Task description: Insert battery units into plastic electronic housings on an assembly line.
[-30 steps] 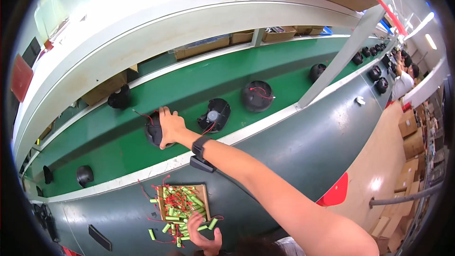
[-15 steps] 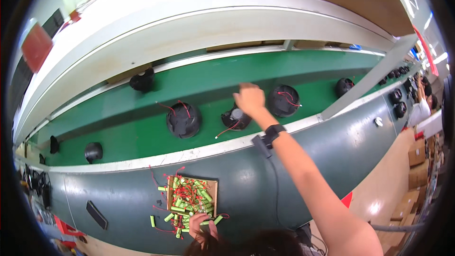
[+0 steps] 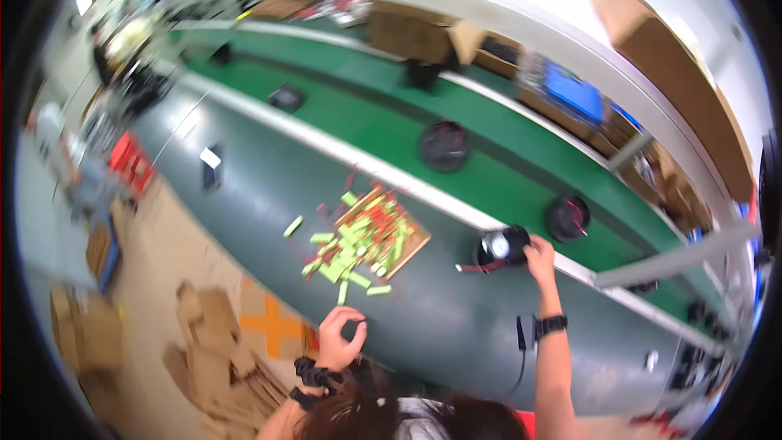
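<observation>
My right hand (image 3: 540, 259) grips the edge of a black rounded housing (image 3: 513, 246) over the bench, close to the white rail. A round silver part shows on the housing, and a red wire lead comes out on its left. My left hand (image 3: 340, 334) is just in front of a pile of green cylindrical battery cells (image 3: 350, 248) with red leads. Its fingers curl loosely, with a gap to the thumb and nothing visible between them. The cells spill out of a shallow cardboard box (image 3: 414, 246) onto the dark bench.
Beyond the white rail (image 3: 391, 181), black rounded housings (image 3: 445, 146) stand on a green conveyor (image 3: 358, 126). A dark flat device (image 3: 211, 169) lies at the bench's left. Flattened cardboard (image 3: 208, 318) covers floor at lower left. A grey post (image 3: 676, 257) crosses at right.
My right hand has brought the housing with the silver part from the conveyor to over the bench. The head view has swung left, and my left hand is farther from the cells.
</observation>
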`<state>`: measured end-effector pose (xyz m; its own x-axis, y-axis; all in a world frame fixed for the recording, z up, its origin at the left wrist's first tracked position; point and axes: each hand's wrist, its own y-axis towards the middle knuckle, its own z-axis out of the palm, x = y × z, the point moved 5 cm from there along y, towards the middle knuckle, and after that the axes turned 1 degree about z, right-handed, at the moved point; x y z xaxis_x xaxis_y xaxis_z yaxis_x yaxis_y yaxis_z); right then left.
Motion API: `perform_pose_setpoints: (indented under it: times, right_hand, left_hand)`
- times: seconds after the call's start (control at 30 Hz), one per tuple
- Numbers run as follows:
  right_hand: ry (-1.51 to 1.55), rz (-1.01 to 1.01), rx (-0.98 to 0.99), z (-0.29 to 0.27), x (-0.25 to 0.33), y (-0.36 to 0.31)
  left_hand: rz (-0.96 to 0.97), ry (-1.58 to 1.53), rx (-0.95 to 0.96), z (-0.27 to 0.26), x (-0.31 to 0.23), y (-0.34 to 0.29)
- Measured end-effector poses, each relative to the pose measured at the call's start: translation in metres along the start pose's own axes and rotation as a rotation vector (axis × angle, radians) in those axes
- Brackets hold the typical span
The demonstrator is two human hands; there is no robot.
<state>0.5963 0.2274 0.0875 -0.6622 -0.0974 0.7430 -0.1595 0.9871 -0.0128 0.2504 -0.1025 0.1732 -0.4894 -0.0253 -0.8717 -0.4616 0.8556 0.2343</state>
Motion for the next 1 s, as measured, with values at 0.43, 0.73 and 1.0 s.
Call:
perform_pose_setpoints:
  times: [0.43, 0.73, 1.0]
  right_hand:
    - [0.120, 0.005, 0.429, 0.068, 0.053, -0.117]
    - [0.295, 0.122, 0.486, 0.103, 0.062, -0.156]
    - [0.421, 0.219, 0.490, 0.137, 0.078, -0.194]
  left_hand:
    - [-0.437, 0.020, -0.217, -0.069, 0.033, -0.207]
    - [-0.500, 0.007, -0.321, -0.082, 0.048, -0.237]
    - [-0.500, -0.127, -0.258, -0.113, 0.093, -0.200]
